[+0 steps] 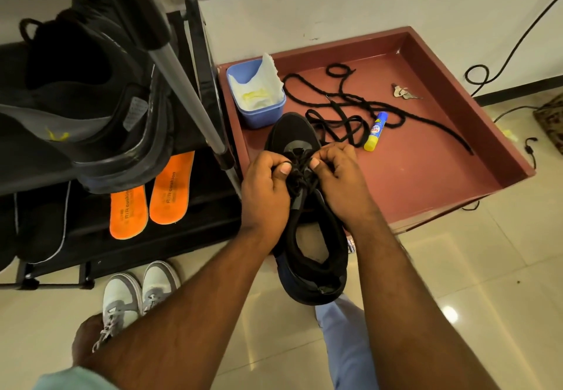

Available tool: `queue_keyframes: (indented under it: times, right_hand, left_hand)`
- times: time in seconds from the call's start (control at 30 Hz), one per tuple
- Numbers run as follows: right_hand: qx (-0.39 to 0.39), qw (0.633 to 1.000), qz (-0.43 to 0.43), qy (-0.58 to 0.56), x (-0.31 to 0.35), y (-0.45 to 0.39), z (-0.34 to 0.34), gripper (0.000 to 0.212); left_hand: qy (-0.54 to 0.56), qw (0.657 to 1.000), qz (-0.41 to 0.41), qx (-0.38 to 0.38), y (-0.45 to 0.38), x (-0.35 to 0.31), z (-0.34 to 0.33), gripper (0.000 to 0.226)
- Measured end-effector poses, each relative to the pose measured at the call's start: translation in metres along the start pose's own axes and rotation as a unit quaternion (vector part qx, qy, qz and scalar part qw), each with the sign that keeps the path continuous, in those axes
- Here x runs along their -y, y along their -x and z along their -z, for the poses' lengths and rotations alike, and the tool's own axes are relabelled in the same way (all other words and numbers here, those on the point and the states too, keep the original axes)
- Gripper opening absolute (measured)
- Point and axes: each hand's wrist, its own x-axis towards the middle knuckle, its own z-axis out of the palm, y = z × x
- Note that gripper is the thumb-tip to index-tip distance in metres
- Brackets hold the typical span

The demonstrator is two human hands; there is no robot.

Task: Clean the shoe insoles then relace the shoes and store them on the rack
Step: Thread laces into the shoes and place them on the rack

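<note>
Step in hand: relacing. Judgement, not fact: lacing on this shoe looks near done, tie-off stage.

Largest to smallest:

- Black metal-framed shoe rack [195, 64], on the person's left. A black sneaker with grey heel panel [100, 109] already sits on its upper shelf. Two orange foam insoles [152, 194] lie side by side on the lower shelf, so cleaning looks finished or parked.
- Maroon shallow tray-top table [457, 158], just right of the rack.
- Black low-top sneaker with grey toe patch [307, 255], toe resting over the table's near edge, heel toward the person.
- Left hand [265, 185] and right hand [341, 176], both curled, each pinching the black lace at the sneaker's tongue, thumbs facing each other.
- Loose black shoelace [353, 109], coiled on the table, well apart from the hands.
- Blue plastic tub holding white tissue [259, 106], at the table's left side.
- Yellow-and-blue glue stick [375, 131], lying beside the loose shoelace.

Next move calls for: even tension on both ends, cinch the knot, then lift the sneaker onto the rack.

Writing: the insoles read "AIR cushion". Glue stick label too small to read.
</note>
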Motion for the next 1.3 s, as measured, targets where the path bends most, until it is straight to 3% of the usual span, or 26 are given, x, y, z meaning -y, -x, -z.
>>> queue_keyframes:
  times: [0.07,0.2,0.33,0.5,0.6,0.73,0.87,1.07,1.3]
  right_hand:
    - [0.0,0.999,-0.022,-0.046,0.0,0.001,0.002,0.013]
    - [0.052,0.957,-0.081,-0.274,-0.002,0.012,0.024,0.018]
    - [0.105,0.967,-0.054,-0.227,-0.003,0.015,0.027,0.02]
    - [0.099,0.973,-0.052,-0.202,-0.002,0.012,0.024,0.015]
    - [0.107,0.985,-0.038,-0.13,-0.002,0.01,0.019,0.014]
    - [0.127,0.987,-0.031,-0.09,0.001,0.01,0.017,0.015]
    - [0.087,0.994,-0.011,-0.07,-0.001,0.009,0.014,0.016]
    - [0.106,0.971,-0.068,-0.204,-0.003,0.014,0.029,0.019]
    - [0.055,0.986,-0.048,-0.15,-0.001,0.011,0.02,0.016]
  left_hand:
    - [0.026,1.0,0.011,0.015,-0.001,-0.002,0.005,0.009]
    - [0.133,0.987,0.022,0.086,0.001,-0.003,0.019,0.022]
    - [0.06,0.991,-0.056,0.109,0.0,0.005,0.02,0.01]
    - [0.078,0.988,-0.03,0.128,-0.006,0.001,0.023,0.026]
    - [0.062,0.987,-0.024,0.144,-0.008,-0.001,0.022,0.032]
    - [0.0,0.982,-0.014,0.189,-0.012,-0.005,0.018,0.022]
    - [0.095,0.956,0.069,0.269,-0.019,-0.004,0.028,0.018]
    - [0.144,0.964,0.032,0.221,-0.01,0.003,0.033,0.023]
    - [0.172,0.972,0.029,0.155,-0.002,0.004,0.03,0.029]
